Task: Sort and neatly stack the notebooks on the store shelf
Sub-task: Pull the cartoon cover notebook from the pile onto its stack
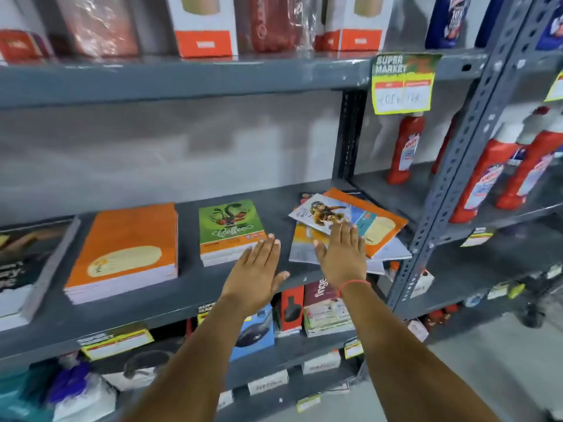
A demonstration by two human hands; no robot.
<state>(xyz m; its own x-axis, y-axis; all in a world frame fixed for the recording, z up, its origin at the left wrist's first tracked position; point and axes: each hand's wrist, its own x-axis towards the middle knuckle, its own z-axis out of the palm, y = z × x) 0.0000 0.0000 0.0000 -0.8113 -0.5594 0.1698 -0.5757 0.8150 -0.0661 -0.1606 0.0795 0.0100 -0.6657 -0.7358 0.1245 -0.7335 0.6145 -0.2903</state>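
Note:
On the grey middle shelf lie three groups of notebooks. A tidy orange stack sits at the left. A smaller stack with a green cover sits in the middle. At the right a messy pile of orange, white and picture-covered notebooks lies askew and overhangs the shelf edge. My right hand is flat, fingers apart, over the near part of that pile. My left hand is open above bare shelf between the green stack and the pile, holding nothing.
A perforated grey upright stands just right of the messy pile. Red bottles fill the neighbouring bay. Boxes sit on the shelf above, and boxed goods on the shelf below. A yellow price tag hangs from the upper shelf edge.

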